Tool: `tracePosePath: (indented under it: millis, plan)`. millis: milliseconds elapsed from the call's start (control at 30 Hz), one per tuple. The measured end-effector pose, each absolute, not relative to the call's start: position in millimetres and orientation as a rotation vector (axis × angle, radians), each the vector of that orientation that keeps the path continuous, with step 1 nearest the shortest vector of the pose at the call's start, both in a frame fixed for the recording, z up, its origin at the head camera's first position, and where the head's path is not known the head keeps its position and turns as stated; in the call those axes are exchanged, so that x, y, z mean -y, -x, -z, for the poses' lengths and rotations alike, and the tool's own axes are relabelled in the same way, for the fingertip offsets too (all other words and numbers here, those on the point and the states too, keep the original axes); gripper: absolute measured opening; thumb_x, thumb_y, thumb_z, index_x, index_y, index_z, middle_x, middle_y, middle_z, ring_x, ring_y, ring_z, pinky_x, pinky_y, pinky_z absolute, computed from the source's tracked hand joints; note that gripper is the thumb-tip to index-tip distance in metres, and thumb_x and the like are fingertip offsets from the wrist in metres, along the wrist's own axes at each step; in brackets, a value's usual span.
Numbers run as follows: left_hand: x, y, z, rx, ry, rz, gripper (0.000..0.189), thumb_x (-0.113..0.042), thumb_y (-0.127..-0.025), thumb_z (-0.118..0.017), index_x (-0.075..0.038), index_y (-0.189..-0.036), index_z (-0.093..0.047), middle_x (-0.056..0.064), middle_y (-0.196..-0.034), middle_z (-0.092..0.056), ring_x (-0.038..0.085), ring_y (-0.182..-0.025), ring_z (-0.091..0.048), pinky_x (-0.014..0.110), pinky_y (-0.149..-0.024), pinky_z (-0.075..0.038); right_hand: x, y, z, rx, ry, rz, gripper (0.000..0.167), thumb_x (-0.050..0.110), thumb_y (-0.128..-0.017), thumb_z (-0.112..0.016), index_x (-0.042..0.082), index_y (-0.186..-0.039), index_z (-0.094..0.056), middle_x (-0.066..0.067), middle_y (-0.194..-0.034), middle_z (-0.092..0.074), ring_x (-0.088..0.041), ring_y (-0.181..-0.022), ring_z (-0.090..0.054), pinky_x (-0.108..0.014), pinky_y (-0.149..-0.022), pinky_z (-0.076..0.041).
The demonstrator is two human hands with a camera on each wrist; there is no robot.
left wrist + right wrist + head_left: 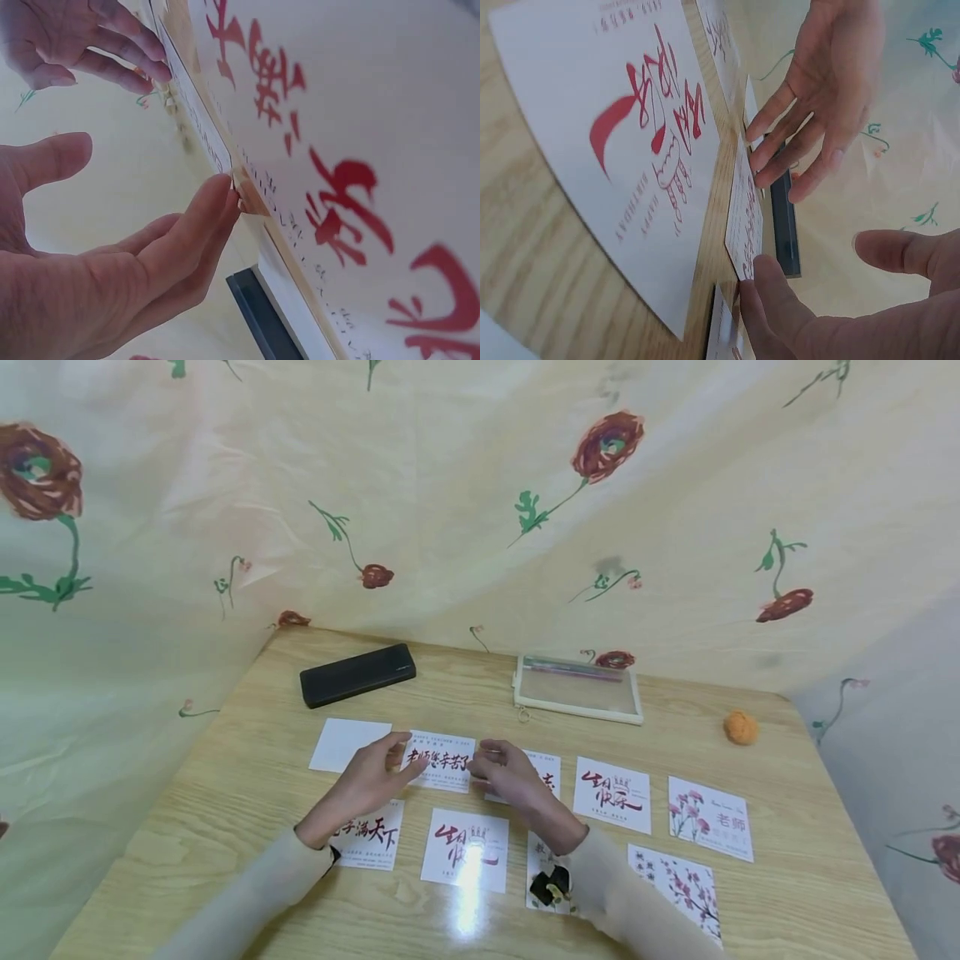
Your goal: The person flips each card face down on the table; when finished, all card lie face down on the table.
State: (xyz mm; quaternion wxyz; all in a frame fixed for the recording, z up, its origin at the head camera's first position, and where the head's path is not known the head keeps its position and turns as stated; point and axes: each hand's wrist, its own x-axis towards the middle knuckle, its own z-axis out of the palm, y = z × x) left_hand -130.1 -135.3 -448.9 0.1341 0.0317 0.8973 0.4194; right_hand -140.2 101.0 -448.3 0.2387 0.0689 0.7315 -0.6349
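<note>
A white card with red brush lettering lies flat on the table between the two hands. On its left is my left hand, thumb well apart from the fingers; in the left wrist view its fingertips are right at the card's edge. My right hand flanks the other side, partly covering another red-lettered card. In the right wrist view, the right fingertips come right up to the middle card's edge. Nothing is pinched between thumb and fingers of either hand.
More cards lie in two rows: a blank one, birthday cards and flowered ones. Behind them are a black case, a clear zip pouch and an orange ball. Floral cloth hangs along the table's back.
</note>
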Motion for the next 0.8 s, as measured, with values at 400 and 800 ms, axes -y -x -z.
tracePosePath:
  millis: [400, 800]
  plan:
    - [132.8, 128.1, 451.2, -2.636, -0.105, -1.196, 0.064, -0.037, -0.104, -0.065, -0.002, -0.154, -0.046, 0.023, -0.142, -0.062, 0.037, -0.131, -0.063, 0.051, -0.108, -0.054, -101.7, 141.0, 453.0, -1.944, -0.2, 1.813, 0.059, 0.019, -0.104, -0.058, -0.005, -0.154, -0.038, -0.027, -0.143, -0.056, -0.038, -0.129, -0.062, -0.038, -0.102, -0.059]
    - [127.1, 122.8, 451.2, -2.694, -0.191, -1.12, 0.062, -0.037, -0.103, -0.066, -0.002, -0.151, -0.05, 0.023, -0.142, -0.061, 0.038, -0.133, -0.058, 0.056, -0.111, -0.047, -102.6, 144.3, 454.7, -2.0, -0.19, 1.825, 0.055, 0.021, -0.104, -0.06, -0.001, -0.153, -0.044, -0.023, -0.136, -0.063, -0.025, -0.108, -0.069, -0.036, -0.097, -0.059]
